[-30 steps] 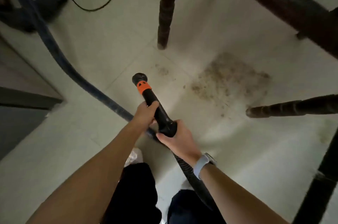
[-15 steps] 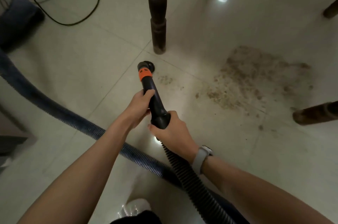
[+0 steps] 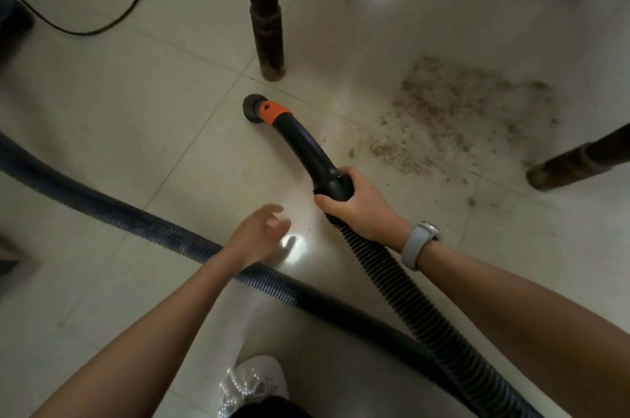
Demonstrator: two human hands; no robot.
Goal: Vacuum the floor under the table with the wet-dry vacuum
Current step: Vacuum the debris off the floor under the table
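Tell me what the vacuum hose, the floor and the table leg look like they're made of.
Vacuum hose: likely flexible plastic, black, ribbed along its length. Floor: glossy pale tile, with grout lines and light glare. Table leg: probably dark-stained wood, turned in rings.

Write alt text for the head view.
The right hand grips a black vacuum wand, its nozzle near a dark table leg. The left hand hovers open. A dirt patch lies to the right on the tiled floor.

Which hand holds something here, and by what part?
The right hand grips the vacuum wand at its wide base, where the ribbed hose joins. The left hand holds nothing, fingers loose above the floor.
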